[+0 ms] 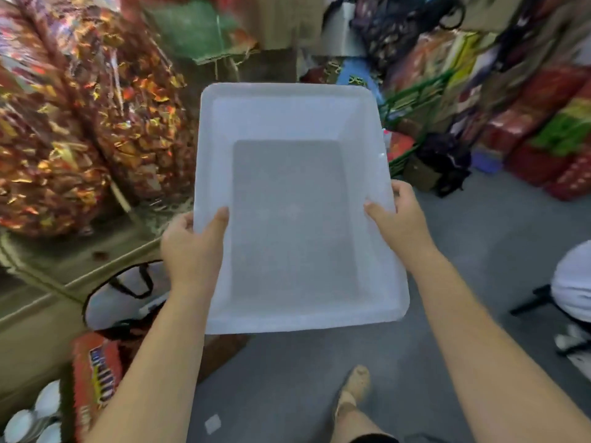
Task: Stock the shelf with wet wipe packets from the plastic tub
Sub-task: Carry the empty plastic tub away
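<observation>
A translucent white plastic tub (287, 100) is carried in front of me, above the grey floor, and nothing lies inside it. My left hand (192, 247) grips its left rim, thumb over the edge into the tub. My right hand (399, 219) grips the right rim the same way, thumb on the inner wall. No wet wipe packets show in view. The picture is blurred by motion.
Big bags of gold and red wrapped goods (80, 123) stand on a low shelf (80, 266) at the left. Stacked red and green packs (543, 129) and dark bags (447, 164) line the right. My foot (355, 388) is on the grey floor. A stool (572, 282) stands at far right.
</observation>
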### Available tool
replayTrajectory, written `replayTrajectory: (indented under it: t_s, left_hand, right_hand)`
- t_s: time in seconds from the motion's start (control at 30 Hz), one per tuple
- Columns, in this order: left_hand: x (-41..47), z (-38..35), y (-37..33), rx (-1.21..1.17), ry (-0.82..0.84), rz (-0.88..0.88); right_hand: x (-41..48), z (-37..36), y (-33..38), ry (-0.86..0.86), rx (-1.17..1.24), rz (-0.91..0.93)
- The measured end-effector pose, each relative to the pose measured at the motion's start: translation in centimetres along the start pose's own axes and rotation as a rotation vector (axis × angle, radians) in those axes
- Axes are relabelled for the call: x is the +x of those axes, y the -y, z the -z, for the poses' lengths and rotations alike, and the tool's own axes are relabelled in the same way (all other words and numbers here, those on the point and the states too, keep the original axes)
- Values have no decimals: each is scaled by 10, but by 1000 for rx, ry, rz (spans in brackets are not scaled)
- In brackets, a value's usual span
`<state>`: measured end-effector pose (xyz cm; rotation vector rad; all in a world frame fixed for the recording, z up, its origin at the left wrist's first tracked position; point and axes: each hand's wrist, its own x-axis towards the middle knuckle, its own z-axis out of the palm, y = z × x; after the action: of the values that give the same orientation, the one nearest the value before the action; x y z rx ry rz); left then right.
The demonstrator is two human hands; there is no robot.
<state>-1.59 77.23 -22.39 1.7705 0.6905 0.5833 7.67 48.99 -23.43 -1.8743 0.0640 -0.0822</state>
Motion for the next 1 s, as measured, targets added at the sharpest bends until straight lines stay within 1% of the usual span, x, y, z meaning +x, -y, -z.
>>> replayTrajectory:
  t_s: [0.1,0.33,0.63,0.7,0.83,1.0]
  left_hand:
    - [15,-82,-19,-17,101,-33]
    - [39,-296,-75,-10,341,-43]
    - [49,-527,-152,21,502,-103]
    - [53,-583,-167,58,526,-137]
    - [61,-698,-189,98,627,-175]
    - [85,-847,-237,192,719,-215]
  right_hand:
    - [37,50,-18,-119,15,-47]
    - [152,184,-55,-332,-19,-122]
    - [287,320,-93,-501,-21,-178]
    - [320,350,-106,-535,-33,-185]
    - [393,410,-135,-566,-79,-185]
    - [490,477,-162,-644,-48,-206]
